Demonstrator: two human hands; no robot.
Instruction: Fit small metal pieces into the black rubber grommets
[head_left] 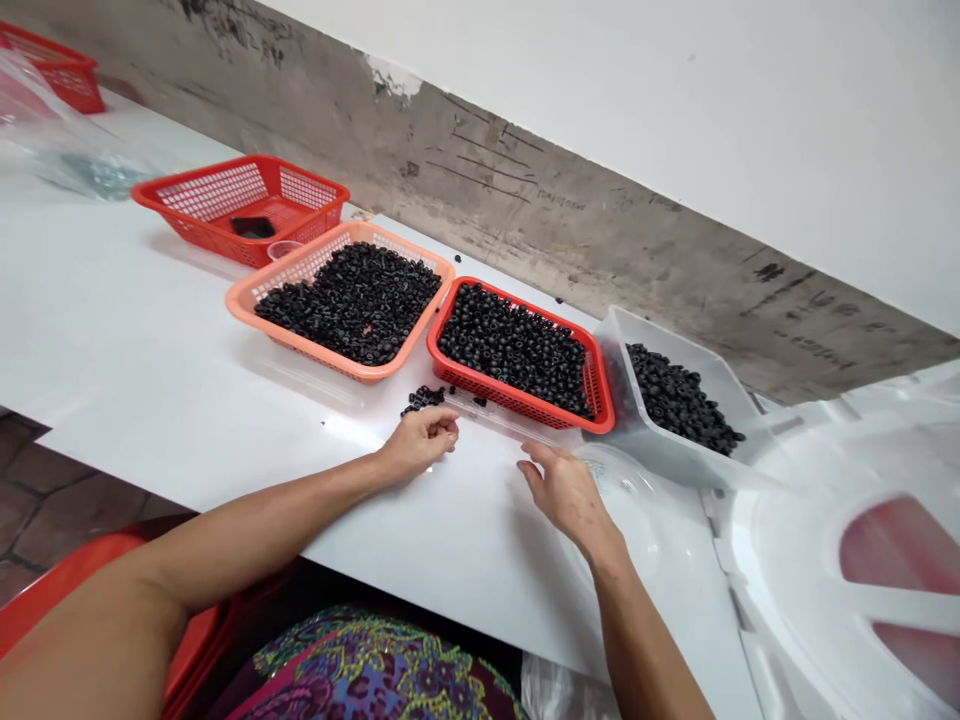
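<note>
Small black pieces (517,345), clock read from between the hands: stocks in the peach basket (365,373) at ten to eleven, red basket (517,401) at twelve to one and clear tub (645,455) at two, plus one loose heap (424,399) on the counter (457,560) at ten to eleven. Left hand (418,442), just beside the heap, fingers curled, contents cannot be told; right hand (568,494), fingers loosely parted, nothing seen between them. Work judged partway: heap outstanding outside the containers, finished stock not distinguishable.
</note>
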